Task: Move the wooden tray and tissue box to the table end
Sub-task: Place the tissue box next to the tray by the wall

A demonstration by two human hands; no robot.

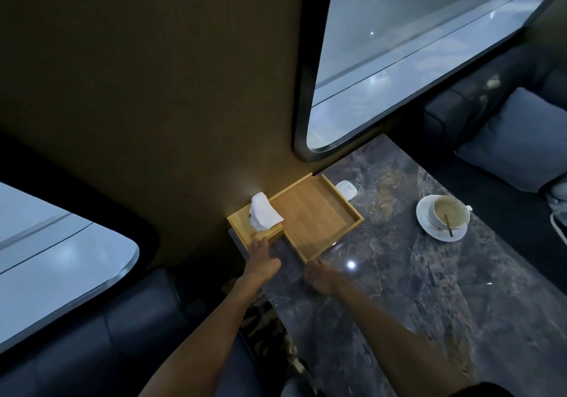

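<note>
Cup (450, 212) with spoon (449, 228) on saucer (429, 229), small white device (346, 189) on marble table (429, 289), cushion (518, 139) on sofa

A dark grey marble-patterned table (429, 289) runs up to the brown wall beneath the window. At its wall end a shallow wooden tray (319, 215) lies flat, with a wooden tissue box (245, 228) touching its left side, a white tissue (264, 215) sticking up from its top. Just behind the tray's far corner lies a small white device (346, 188), and well apart to the right a white saucer (429, 228) carries a cup (450, 216) with a spoon (449, 228) in it.
</note>
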